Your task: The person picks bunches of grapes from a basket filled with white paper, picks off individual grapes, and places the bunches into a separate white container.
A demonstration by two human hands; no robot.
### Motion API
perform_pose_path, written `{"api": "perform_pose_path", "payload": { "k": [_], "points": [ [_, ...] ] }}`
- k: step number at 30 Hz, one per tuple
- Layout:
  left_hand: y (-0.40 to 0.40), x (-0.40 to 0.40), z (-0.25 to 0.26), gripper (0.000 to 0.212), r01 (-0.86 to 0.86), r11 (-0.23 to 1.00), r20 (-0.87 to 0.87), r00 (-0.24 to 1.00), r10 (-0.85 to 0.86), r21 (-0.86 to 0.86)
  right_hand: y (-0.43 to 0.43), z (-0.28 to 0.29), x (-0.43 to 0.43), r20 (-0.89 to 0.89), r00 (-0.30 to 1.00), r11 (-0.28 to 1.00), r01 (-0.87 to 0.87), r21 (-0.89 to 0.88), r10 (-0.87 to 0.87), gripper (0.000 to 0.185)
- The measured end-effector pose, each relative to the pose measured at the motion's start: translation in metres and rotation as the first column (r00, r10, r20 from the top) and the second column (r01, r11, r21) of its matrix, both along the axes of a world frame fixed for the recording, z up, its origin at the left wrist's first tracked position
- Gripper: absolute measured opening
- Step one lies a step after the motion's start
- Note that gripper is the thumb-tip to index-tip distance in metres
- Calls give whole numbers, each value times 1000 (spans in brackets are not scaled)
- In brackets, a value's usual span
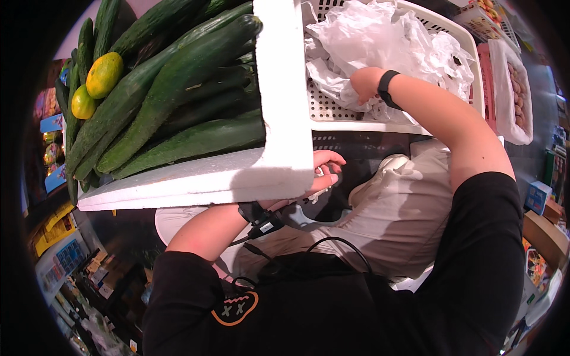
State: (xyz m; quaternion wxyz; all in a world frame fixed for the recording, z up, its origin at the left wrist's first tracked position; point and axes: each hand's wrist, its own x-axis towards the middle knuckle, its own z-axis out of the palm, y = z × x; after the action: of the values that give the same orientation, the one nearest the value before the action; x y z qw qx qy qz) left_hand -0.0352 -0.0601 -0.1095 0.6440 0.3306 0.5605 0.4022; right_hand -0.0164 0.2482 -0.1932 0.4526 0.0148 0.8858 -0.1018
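Note:
My right hand [367, 84] reaches into a heap of crumpled white plastic bags or wrapping [383, 40], which lies in a white perforated plastic basket [369, 127]. Its fingertips are hidden against the wrapping, so its grip cannot be made out. My left hand [323, 171] is below the basket, beside the corner of a white polystyrene foam box [285, 155], fingers loosely bent. Something small and whitish shows just under its fingers. Long green cucumbers [164, 93] fill the foam box. Two yellow-green citrus fruits [104, 74] rest on the cucumbers at the left.
At the right stands a foam box lined with white material [501, 89], holding small brownish produce. A basket of orange-red fruit [485, 22] is at the upper right. Cardboard boxes [545, 236] stand at the lower right, shelves of packaged goods at the lower left. A black cable [343, 240] crosses my lap.

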Motion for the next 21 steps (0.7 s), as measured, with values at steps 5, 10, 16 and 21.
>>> {"api": "perform_pose_path", "payload": {
  "k": [5, 10, 16, 21],
  "points": [
    [5, 1, -5, 35, 64, 998, -51, 997, -63, 21, 10, 9, 15, -8, 992, 992, 124, 28, -124, 31],
    [7, 1, 1, 35, 74, 997, -78, 994, -71, 38, -3, -1, 3, 43, 999, 1000, -2, -11, 3, 35],
    [8, -2, -2, 35, 86, 996, -93, 992, -82, 30, -23, -16, -28, -190, 982, 987, -21, -162, -10, 46],
    [4, -2, -8, 34, 85, 994, -109, 991, -77, 70, -41, -16, -42, 248, 955, 973, 196, -123, -161, 50]
  ]
}}
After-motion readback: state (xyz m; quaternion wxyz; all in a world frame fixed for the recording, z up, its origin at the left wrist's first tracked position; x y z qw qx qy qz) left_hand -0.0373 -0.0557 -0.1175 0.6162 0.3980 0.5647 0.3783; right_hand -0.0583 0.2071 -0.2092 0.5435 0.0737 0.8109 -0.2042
